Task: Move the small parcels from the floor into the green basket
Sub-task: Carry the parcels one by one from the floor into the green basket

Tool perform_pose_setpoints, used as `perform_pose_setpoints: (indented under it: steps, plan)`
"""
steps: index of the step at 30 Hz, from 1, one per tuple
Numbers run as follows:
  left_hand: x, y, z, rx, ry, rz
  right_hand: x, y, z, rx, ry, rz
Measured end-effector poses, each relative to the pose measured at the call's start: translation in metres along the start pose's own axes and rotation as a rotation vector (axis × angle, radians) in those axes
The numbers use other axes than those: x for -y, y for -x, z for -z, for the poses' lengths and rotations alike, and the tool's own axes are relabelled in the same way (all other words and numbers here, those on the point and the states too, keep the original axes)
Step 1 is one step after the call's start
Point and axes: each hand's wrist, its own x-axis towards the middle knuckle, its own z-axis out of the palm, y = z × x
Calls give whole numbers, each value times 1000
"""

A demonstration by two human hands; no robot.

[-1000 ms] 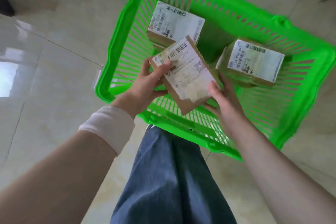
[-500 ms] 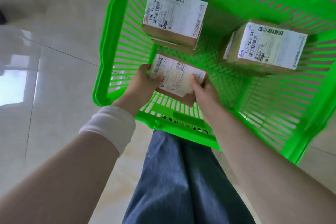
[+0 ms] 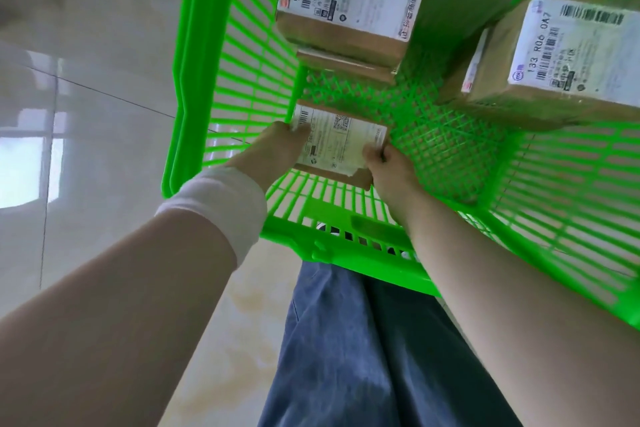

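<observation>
The green basket (image 3: pixel 201 80) stands on the tiled floor in front of me. Inside its near left corner I hold a small flat brown parcel (image 3: pixel 337 144) with a white label, low at the mesh bottom. My left hand (image 3: pixel 273 152) grips its left edge and my right hand (image 3: pixel 389 172) grips its right edge. Two other labelled parcels lie in the basket: one at the far left (image 3: pixel 353 0), resting on a thinner box, and one at the right (image 3: pixel 554 59).
Glossy pale floor tiles (image 3: pixel 104 107) surround the basket. My leg in blue jeans (image 3: pixel 363 350) stands just before the basket's near rim. A white band wraps my left wrist (image 3: pixel 221 208).
Both hands have lowered the flat parcel from above the basket's rim down into its near left corner. The view has moved closer to the basket.
</observation>
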Motion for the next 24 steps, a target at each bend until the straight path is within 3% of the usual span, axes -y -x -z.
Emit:
perform_pose_setpoints:
  steps: [5, 11, 20, 24]
  plan:
    - [0, 7, 1, 40, 151, 28, 4, 8, -1, 8, -19, -68]
    - [-17, 69, 24, -102, 174, 10, 35, 60, 13, -104, -16, -201]
    - [-91, 322, 70, -105, 279, -298, 103, 300, 87, -266, -338, 35]
    - [-108, 445, 66, -63, 340, -406, 114, 421, 127, -341, -618, 92]
